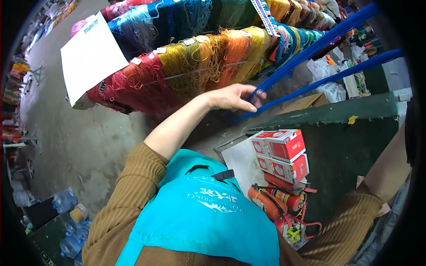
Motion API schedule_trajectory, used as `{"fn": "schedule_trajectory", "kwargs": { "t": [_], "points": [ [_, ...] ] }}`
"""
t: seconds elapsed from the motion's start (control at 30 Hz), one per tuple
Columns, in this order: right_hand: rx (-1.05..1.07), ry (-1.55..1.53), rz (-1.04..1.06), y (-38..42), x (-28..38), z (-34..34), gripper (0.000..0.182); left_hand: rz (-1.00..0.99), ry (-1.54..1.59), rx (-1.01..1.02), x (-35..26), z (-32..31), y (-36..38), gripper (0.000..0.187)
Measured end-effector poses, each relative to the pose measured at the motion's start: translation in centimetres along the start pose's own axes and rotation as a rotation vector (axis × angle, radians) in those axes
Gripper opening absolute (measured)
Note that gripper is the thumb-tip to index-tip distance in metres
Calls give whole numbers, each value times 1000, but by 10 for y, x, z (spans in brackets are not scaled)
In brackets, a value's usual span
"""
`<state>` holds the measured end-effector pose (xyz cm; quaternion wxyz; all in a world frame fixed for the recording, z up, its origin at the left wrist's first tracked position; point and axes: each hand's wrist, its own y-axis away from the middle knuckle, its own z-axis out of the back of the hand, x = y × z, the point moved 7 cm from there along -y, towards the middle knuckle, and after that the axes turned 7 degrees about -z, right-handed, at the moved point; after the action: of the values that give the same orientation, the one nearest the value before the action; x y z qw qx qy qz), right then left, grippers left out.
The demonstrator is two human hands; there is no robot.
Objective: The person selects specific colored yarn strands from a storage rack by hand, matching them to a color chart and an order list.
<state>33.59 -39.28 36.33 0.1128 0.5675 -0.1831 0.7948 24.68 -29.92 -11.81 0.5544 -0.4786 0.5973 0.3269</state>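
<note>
My left hand (235, 97) is at the centre, its thumb and fingers curled around the near end of a long loop of blue yarn (310, 55). Two blue strands run from it, taut and apart, to the upper right, out of sight at the dark image edge. On the right only my forearm (388, 164) shows; my right hand is hidden beyond the edge. Behind my left hand, skeins of orange and yellow yarn (235, 53) hang on a rack, with red skeins (137, 84) further left.
A white sheet (91, 57) covers the rack's left end. Below the yarn is a green-sided bench (355, 128). Red and white boxes (282, 153) and fire extinguishers (279, 199) stand near my body. Plastic bottles (73, 239) lie at the lower left.
</note>
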Motion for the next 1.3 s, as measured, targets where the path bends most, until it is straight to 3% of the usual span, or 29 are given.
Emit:
{"fn": "schedule_trajectory", "kwargs": {
  "t": [0.07, 0.17, 0.23, 0.27, 0.37, 0.53, 0.67, 0.7, 0.73, 0.8, 0.87, 0.93, 0.97, 1.0, 1.07, 1.1, 1.17, 1.2, 1.23, 1.3],
  "points": [
    [-9, 15, 15, 0, 14, 18, 33, 64, 89, 39, 22, -6, 3, 23],
    [-33, 21, 35, 3, 29, 57, 42, 123, 362, -71, 57, 6, 26, 20],
    [-265, 92, 70, 14, 29, 92, 46, 92, 495, -155, 68, 17, 44, 19],
    [-125, -370, -113, 16, 12, 95, 39, 84, 536, -182, 73, 21, 53, 18],
    [-74, -738, -183, 28, -5, 115, 33, 60, 673, -261, 80, 29, 74, 18],
    [-236, -698, -101, 30, -28, 172, 39, -19, 675, -400, 93, 43, 87, 17],
    [-412, -595, -46, 32, -47, 201, 36, 11, 464, -686, 96, 65, 104, 12],
    [-317, -777, -129, 31, -57, 192, 29, 27, 412, -744, 99, 72, 115, 12],
    [-316, -778, -131, 33, -64, 190, 29, 83, 295, -853, 108, 83, 132, 11],
    [-657, -432, 0, 46, -71, 210, 24, 199, 116, -1006, 138, 108, 185, 11],
    [-696, -567, -109, 53, -102, 275, 24, 329, -112, -1115, 162, 126, 260, 15],
    [-778, -598, -123, 68, -137, 329, 18, 561, -645, -1054, 199, 145, 362, 28],
    [-826, -602, -124, 77, -157, 355, 16, 890, -751, -1044, 212, 147, 424, 29],
    [-870, -616, -122, 87, -178, 376, 13, 1024, -956, -924, 275, 167, 516, 31],
    [-954, -636, -121, 107, -217, 418, 12, 1262, -1017, -1097, 229, 128, 625, 29],
    [-984, -648, -124, 117, -235, 433, 12, 1512, -1118, -878, 210, 110, 671, 27],
    [-1027, -659, -113, 128, -260, 445, 16, 1669, -1235, -933, 164, 64, 783, 22],
    [-996, -686, -94, 132, -278, 459, 19, 1755, -1150, -915, 130, 41, 810, 21],
    [-1196, -528, -114, 136, -276, 423, 19, 1921, -1139, -636, 114, 23, 842, 22],
    [-1097, -599, -198, 128, -306, 412, 19, 1913, -965, -1429, 46, -13, 851, 23]
  ]
}}
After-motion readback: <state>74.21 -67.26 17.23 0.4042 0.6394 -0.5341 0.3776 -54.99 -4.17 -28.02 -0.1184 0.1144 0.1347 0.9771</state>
